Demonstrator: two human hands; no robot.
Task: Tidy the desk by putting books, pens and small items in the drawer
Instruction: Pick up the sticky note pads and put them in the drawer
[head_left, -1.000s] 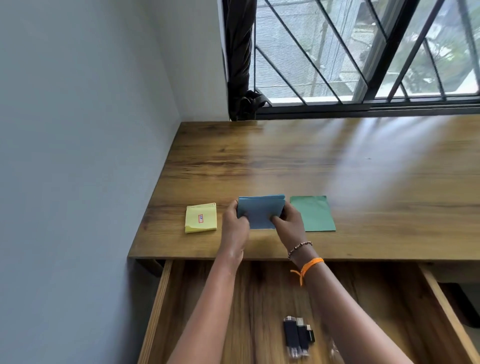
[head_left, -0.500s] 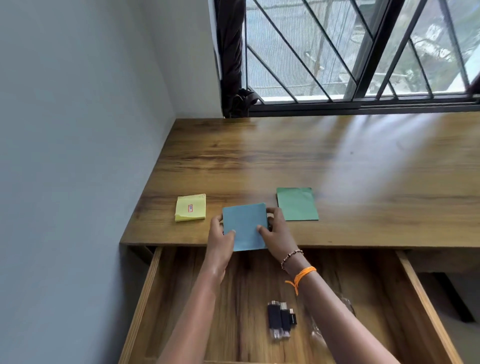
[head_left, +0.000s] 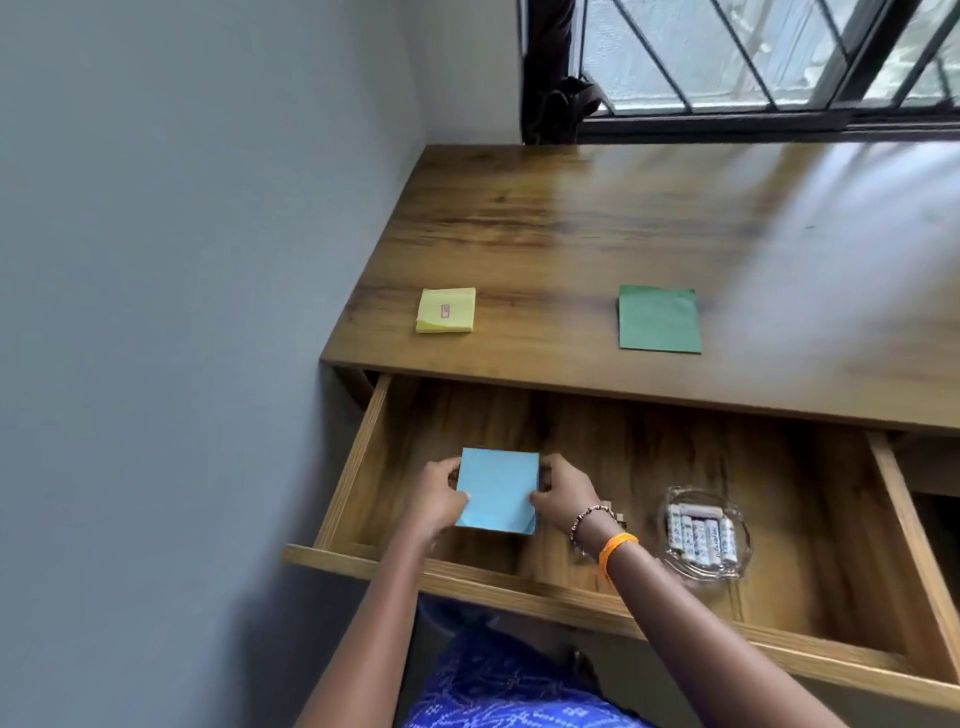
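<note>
A blue pad of sticky notes (head_left: 497, 490) is low inside the open wooden drawer (head_left: 358, 467), near its left end. My left hand (head_left: 435, 499) grips its left edge and my right hand (head_left: 563, 496) grips its right edge. I cannot tell whether the pad rests on the drawer floor. On the desk top (head_left: 623, 218) a yellow pad of sticky notes (head_left: 447, 310) lies near the front left corner. A green pad (head_left: 658, 319) lies to its right.
A clear glass dish (head_left: 706, 530) holding several white batteries sits in the drawer right of my right wrist. A grey wall runs along the left. A barred window and a dark tied curtain (head_left: 550, 73) stand behind the desk.
Both hands carried the blue pad off the desk edge, toward me and down into the drawer. The view swung left and down, so the drawer's glass dish shows.
</note>
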